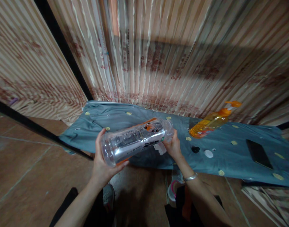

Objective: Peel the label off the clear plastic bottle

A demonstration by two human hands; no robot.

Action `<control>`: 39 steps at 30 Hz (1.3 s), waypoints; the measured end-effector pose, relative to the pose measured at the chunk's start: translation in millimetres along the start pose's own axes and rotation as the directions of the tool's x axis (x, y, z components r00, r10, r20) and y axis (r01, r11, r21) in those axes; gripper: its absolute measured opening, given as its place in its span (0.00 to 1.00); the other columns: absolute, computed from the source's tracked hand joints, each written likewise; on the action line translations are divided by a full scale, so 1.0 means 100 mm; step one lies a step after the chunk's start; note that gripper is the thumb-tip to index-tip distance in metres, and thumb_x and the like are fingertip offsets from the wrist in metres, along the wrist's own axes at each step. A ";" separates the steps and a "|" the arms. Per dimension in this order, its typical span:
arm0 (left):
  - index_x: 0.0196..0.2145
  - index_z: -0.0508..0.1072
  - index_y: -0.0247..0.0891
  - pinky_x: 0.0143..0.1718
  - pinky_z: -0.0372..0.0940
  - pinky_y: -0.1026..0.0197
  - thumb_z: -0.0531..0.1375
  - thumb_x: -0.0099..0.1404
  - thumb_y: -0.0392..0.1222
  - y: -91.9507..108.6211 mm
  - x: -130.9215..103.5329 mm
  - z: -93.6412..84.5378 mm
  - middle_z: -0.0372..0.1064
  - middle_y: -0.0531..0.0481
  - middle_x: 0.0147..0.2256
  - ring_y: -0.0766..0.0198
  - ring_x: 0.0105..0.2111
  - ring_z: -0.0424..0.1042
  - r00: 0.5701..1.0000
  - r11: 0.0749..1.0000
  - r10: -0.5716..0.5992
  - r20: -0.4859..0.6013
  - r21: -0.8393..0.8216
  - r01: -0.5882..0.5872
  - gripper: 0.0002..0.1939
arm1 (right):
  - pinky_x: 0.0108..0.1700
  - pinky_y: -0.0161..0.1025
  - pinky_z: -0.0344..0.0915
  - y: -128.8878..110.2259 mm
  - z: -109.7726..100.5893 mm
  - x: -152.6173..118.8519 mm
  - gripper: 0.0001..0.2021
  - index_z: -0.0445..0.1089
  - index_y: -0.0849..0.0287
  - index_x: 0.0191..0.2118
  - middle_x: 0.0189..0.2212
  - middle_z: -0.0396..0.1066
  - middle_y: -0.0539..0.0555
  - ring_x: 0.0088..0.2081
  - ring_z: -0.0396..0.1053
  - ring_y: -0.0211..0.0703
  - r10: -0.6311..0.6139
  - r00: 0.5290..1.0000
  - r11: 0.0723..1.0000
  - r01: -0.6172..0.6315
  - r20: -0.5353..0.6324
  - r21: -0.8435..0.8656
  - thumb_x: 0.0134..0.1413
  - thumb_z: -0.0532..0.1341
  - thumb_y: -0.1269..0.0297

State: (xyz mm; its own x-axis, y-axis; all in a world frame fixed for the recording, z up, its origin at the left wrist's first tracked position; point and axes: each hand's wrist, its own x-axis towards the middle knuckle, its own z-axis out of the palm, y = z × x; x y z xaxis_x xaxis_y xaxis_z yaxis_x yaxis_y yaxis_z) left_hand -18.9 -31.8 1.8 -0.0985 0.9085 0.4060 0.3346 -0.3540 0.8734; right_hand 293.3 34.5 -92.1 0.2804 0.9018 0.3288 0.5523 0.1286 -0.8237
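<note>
The left hand [102, 167] cupped the base and the right hand [174, 145] clasped the neck of a clear plastic, orange-labelled bottle [135, 139], presumably for steadiness, above the teal-clothed counter's [231, 162] left half.

On the surface [231, 160], covered in teal fabric [111, 110] with yellow motifs, an amber pump bottle [207, 125] is near the curtains [146, 72], which are striped and printed. A small black object [195, 149] lies beside a white disc [208, 154]; a dark smartphone [259, 154] lies farther right. Brown tiled floor [24, 167] shows below.
</note>
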 end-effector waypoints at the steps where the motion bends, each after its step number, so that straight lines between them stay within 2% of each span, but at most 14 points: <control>1: 0.68 0.55 0.41 0.43 0.78 0.48 0.78 0.43 0.58 0.00 0.00 0.01 0.69 0.42 0.50 0.49 0.43 0.79 1.000 1.000 -0.001 -0.007 -0.006 0.001 0.61 | 0.46 0.50 0.77 0.00 0.00 0.00 0.31 0.64 0.56 0.58 0.47 0.80 0.62 0.46 0.80 0.58 0.000 1.000 1.000 0.000 0.001 -0.001 0.52 0.68 0.49; 7: 0.68 0.57 0.40 0.42 0.78 0.49 0.76 0.44 0.62 0.00 -0.02 0.06 0.69 0.41 0.51 0.50 0.42 0.79 0.996 1.000 0.030 -0.081 -0.006 -0.031 0.60 | 0.46 0.50 0.77 0.01 0.00 0.01 0.31 0.64 0.58 0.58 0.46 0.80 0.63 0.44 0.80 0.58 0.000 1.000 1.000 0.000 0.000 -0.001 0.52 0.67 0.48; 11: 0.68 0.56 0.40 0.44 0.77 0.48 0.76 0.45 0.61 0.00 -0.02 0.05 0.69 0.41 0.51 0.49 0.43 0.79 0.998 0.999 0.040 -0.046 0.022 -0.039 0.60 | 0.46 0.50 0.77 0.01 0.00 0.01 0.32 0.64 0.58 0.57 0.46 0.80 0.62 0.45 0.80 0.59 0.016 1.000 1.000 -0.016 -0.004 -0.018 0.51 0.67 0.46; 15: 0.68 0.57 0.39 0.42 0.77 0.49 0.76 0.45 0.64 -0.01 -0.02 0.06 0.69 0.40 0.52 0.50 0.41 0.78 0.995 0.998 0.062 -0.084 0.011 -0.062 0.60 | 0.43 0.50 0.77 0.00 0.00 0.01 0.32 0.64 0.57 0.57 0.46 0.80 0.62 0.44 0.80 0.59 0.032 0.999 0.999 -0.032 -0.003 -0.032 0.51 0.67 0.46; 19: 0.68 0.56 0.41 0.45 0.77 0.49 0.77 0.44 0.61 -0.02 -0.03 0.05 0.69 0.40 0.53 0.50 0.43 0.79 0.998 0.999 0.042 -0.056 0.023 -0.041 0.60 | 0.45 0.50 0.77 0.01 0.00 0.00 0.31 0.63 0.55 0.58 0.47 0.80 0.61 0.44 0.81 0.58 0.020 1.000 1.000 -0.020 0.004 -0.020 0.52 0.67 0.47; 24: 0.68 0.56 0.40 0.44 0.77 0.49 0.77 0.45 0.62 -0.03 -0.02 0.04 0.69 0.40 0.53 0.50 0.42 0.79 0.996 0.998 0.066 -0.054 0.026 -0.065 0.60 | 0.44 0.49 0.77 0.01 0.00 0.00 0.34 0.64 0.59 0.58 0.47 0.80 0.63 0.45 0.80 0.59 0.025 1.000 1.000 -0.025 0.000 -0.015 0.51 0.68 0.45; 30: 0.69 0.55 0.39 0.37 0.77 0.54 0.75 0.49 0.63 -0.04 -0.03 0.07 0.70 0.40 0.52 0.56 0.35 0.79 0.991 0.992 0.124 -0.055 0.020 -0.123 0.59 | 0.46 0.50 0.76 0.00 0.00 0.00 0.32 0.64 0.58 0.58 0.47 0.80 0.62 0.44 0.80 0.58 0.015 1.000 1.000 -0.015 0.012 0.002 0.52 0.67 0.46; 34: 0.69 0.56 0.40 0.39 0.78 0.53 0.75 0.49 0.63 -0.05 -0.03 0.06 0.69 0.39 0.54 0.55 0.38 0.80 0.989 0.990 0.138 -0.052 0.020 -0.137 0.58 | 0.45 0.51 0.77 -0.03 0.00 0.00 0.34 0.64 0.59 0.59 0.46 0.80 0.63 0.44 0.80 0.59 0.050 0.999 0.999 -0.050 0.011 -0.002 0.50 0.68 0.45; 39: 0.70 0.54 0.40 0.41 0.78 0.52 0.76 0.49 0.60 -0.04 -0.02 0.03 0.70 0.41 0.51 0.54 0.39 0.80 0.993 0.993 0.114 -0.019 0.018 -0.114 0.59 | 0.45 0.49 0.77 -0.03 -0.01 0.00 0.33 0.64 0.57 0.58 0.46 0.80 0.62 0.44 0.80 0.58 0.041 0.999 0.999 -0.041 0.007 0.002 0.50 0.68 0.46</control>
State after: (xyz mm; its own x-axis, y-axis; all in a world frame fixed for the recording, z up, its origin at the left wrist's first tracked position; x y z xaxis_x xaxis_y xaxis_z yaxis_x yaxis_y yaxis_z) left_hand -16.8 -31.6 -3.3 -0.0772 0.8577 0.5082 0.3606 -0.4512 0.8163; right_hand 292.1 34.1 -88.8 0.2978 0.9091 0.2913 0.5385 0.0920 -0.8376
